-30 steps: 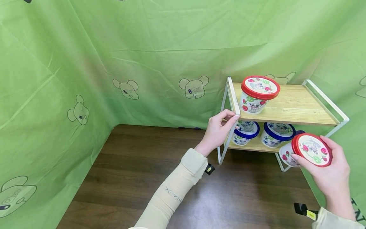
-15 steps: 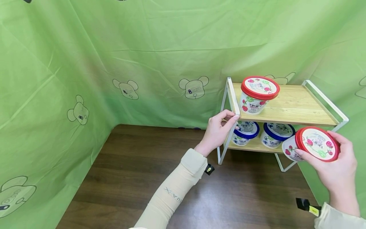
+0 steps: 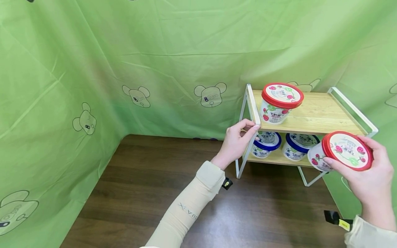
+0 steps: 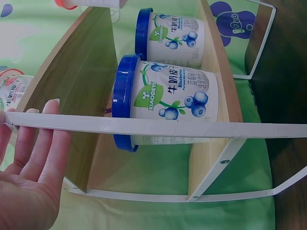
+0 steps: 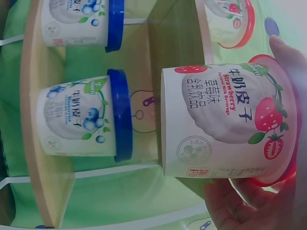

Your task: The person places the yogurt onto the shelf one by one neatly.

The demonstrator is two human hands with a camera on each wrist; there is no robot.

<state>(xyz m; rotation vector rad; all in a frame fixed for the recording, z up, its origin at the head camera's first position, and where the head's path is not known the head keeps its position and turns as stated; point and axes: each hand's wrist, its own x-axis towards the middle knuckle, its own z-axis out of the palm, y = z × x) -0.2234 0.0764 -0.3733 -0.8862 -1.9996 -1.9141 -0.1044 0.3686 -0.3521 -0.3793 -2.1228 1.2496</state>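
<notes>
My right hand (image 3: 372, 177) grips a red-lidded strawberry milk tub (image 3: 347, 151), thumb on the near side of its lid. The tub is tilted, its lid turned toward the head camera, in front of the right end of a two-tier wooden shelf (image 3: 325, 112). In the right wrist view the strawberry tub (image 5: 216, 124) shows its printed side. My left hand (image 3: 234, 141) pinches the front left corner of the shelf's white metal frame (image 3: 255, 110). Another red-lidded tub (image 3: 274, 113) stands upright at the left of the upper board.
Two blue-lidded blueberry tubs, a left one (image 3: 262, 151) and a right one (image 3: 293, 153), stand on the lower board. A green cloth (image 3: 173, 69) with bear outlines hangs behind and at the sides. Beneath lies a dark wooden surface (image 3: 149, 179).
My right hand has raised the strawberry tub and shifted it slightly right, so it now overlaps the upper board's front edge. The left hand stays at the frame corner.
</notes>
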